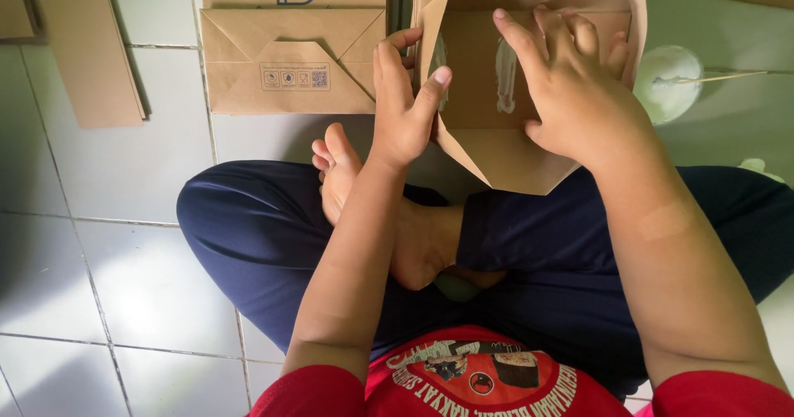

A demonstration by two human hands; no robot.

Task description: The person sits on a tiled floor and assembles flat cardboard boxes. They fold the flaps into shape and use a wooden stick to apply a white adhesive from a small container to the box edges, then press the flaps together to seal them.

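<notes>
A person is sitting cross-legged on a tiled floor (124, 185), working a brown paper bag (496, 148) that is resting over the lap, its open folds tilted up toward the camera. The left hand (405, 103) is gripping the bag's left edge: fingers curled over the fold at the outside, thumb pressing on the inner face, so the hand is partly closed on the paper. The right hand (571, 86) is lying flat and spread on the inner panel, fingers pressing down near the top fold; it is pushing rather than clasping. Two whitish smears of glue (506, 74) are showing on the panel between the hands (one is partly hidden by the left thumb).

Just right of the bag, a small round bowl (668, 82) of white paste is sitting on the floor with a thin stick (728, 76) lying across it. A finished flat bag (289, 53) is lying on the floor ahead of the left hand, and a cardboard strip (83, 45) is lying well apart at the far left. A bare foot (347, 169) is showing under the left wrist.
</notes>
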